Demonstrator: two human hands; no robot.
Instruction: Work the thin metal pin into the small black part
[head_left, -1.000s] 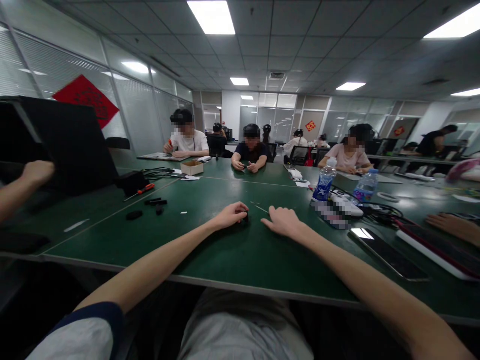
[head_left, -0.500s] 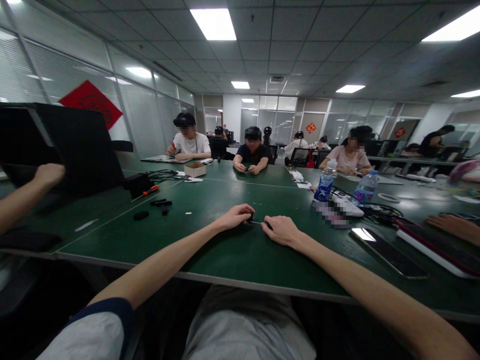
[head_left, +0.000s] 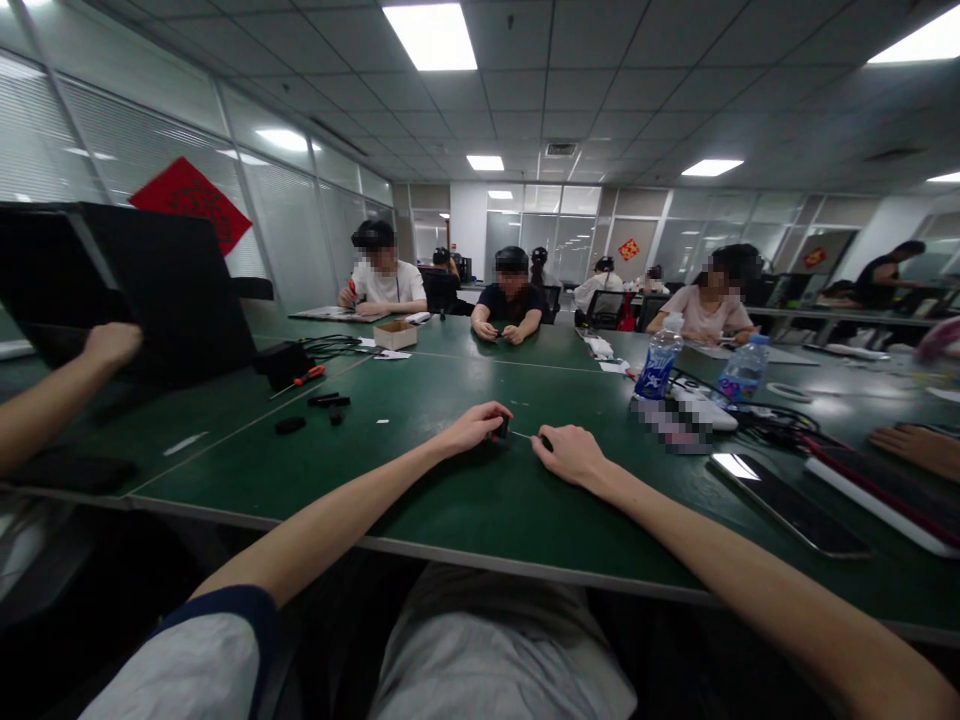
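A small black piece [head_left: 501, 428] is held in a narrow pinch by the left hand [head_left: 471, 428], just above the green desk [head_left: 420, 515]. A thin wire [head_left: 525, 437] is stretched from it to the right hand [head_left: 574, 455], and its end is pinched there too. Both look light. The wire seems easy to bend, so it is best held near its end, with 2 fingers.

A red-handled screwdriver [head_left: 304, 376] lies on the far left of the green table [head_left: 225, 440]. Two plastic water bottles [head_left: 660, 365] stand to the right, beyond a smartphone [head_left: 787, 505].
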